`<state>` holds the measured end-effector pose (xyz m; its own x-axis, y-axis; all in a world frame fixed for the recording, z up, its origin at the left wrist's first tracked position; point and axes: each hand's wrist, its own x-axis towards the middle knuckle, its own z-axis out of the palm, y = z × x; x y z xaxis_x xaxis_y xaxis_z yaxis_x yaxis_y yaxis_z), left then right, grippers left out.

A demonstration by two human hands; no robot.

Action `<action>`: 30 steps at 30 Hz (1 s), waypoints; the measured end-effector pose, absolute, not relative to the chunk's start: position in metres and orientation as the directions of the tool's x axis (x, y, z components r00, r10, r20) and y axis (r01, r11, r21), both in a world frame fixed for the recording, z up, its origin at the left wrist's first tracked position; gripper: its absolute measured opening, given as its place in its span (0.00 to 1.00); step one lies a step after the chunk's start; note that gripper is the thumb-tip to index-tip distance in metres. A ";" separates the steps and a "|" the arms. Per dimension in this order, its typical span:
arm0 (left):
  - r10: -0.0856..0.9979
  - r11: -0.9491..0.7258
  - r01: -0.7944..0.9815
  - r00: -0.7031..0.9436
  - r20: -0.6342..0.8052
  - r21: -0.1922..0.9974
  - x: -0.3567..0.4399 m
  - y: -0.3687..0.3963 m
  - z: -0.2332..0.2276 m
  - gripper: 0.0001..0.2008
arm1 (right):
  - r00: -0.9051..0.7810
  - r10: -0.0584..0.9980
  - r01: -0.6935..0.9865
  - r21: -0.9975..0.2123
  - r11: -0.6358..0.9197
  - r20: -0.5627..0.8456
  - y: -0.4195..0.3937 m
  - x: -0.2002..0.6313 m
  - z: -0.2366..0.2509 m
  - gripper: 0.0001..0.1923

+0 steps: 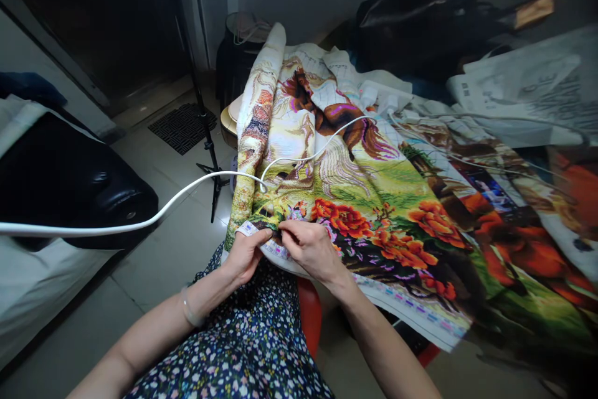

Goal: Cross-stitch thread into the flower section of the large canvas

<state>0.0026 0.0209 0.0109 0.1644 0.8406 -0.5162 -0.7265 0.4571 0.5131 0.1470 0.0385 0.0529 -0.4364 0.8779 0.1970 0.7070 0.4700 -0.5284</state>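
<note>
A large printed cross-stitch cloth (346,165) with horses and orange flowers spreads away from my lap, its left side rolled into a long tube (256,119). At its near edge my left hand (247,254) pinches the fabric, thumb on top and fingers underneath. Close beside it, my right hand (311,249) is closed in a pinch just above the cloth. Whatever sits between its fingertips is too small to make out. A white cable (187,186) arches in from the left and meets the cloth just beyond my hands.
To the left stands a black padded seat (70,181) with pale cloth around it. A black tripod (205,131) rises behind the roll. White plugs (380,99) lie on the cloth's far side. At right are a white bag (527,88) and a black bag (420,13).
</note>
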 end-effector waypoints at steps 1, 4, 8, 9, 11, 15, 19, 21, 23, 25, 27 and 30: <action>0.841 0.454 -0.725 0.158 -0.517 0.517 0.003 0.021 0.011 0.19 | -0.442 0.877 0.725 -0.501 0.472 0.188 0.038 0.146 0.053 0.09; 0.847 0.441 -0.717 0.134 -0.514 0.540 0.004 0.021 0.012 0.17 | -0.461 0.877 0.784 -0.401 0.474 0.137 0.038 0.144 0.053 0.08; 0.871 0.406 -0.710 0.111 -0.478 0.575 0.005 0.021 0.012 0.15 | -0.527 0.850 0.808 -0.301 0.507 0.017 0.042 0.143 0.060 0.08; 0.874 0.402 -0.709 0.110 -0.473 0.579 0.005 0.021 0.011 0.15 | -0.548 0.837 0.802 -0.294 0.521 -0.011 0.043 0.143 0.063 0.07; 0.877 0.402 -0.707 0.113 -0.467 0.583 0.005 0.020 0.010 0.15 | -0.573 0.818 0.792 -0.290 0.537 -0.051 0.045 0.144 0.068 0.07; 0.871 0.415 -0.702 0.122 -0.477 0.579 0.005 0.020 0.009 0.15 | -0.567 0.821 0.803 -0.270 0.531 -0.070 0.045 0.143 0.071 0.07; 0.867 0.421 -0.693 0.120 -0.483 0.585 0.005 0.021 0.011 0.14 | -0.561 0.827 0.800 -0.283 0.529 -0.039 0.045 0.142 0.067 0.07; 0.864 0.429 -0.692 0.126 -0.488 0.580 0.004 0.021 0.013 0.14 | -0.539 0.842 0.779 -0.366 0.509 0.024 0.046 0.143 0.065 0.07; 0.859 0.439 -0.694 0.137 -0.494 0.571 0.004 0.021 0.014 0.14 | -0.494 0.864 0.736 -0.483 0.474 0.095 0.048 0.144 0.064 0.06; 0.855 0.445 -0.696 0.143 -0.498 0.563 0.003 0.021 0.015 0.15 | -0.462 0.877 0.693 -0.562 0.451 0.132 0.050 0.146 0.064 0.06; 0.853 0.445 -0.699 0.141 -0.502 0.560 0.003 0.021 0.015 0.15 | -0.468 0.873 0.680 -0.576 0.453 0.135 0.051 0.147 0.063 0.06; 0.850 0.450 -0.698 0.145 -0.506 0.557 0.003 0.021 0.016 0.14 | -0.484 0.865 0.688 -0.555 0.469 0.131 0.051 0.147 0.062 0.07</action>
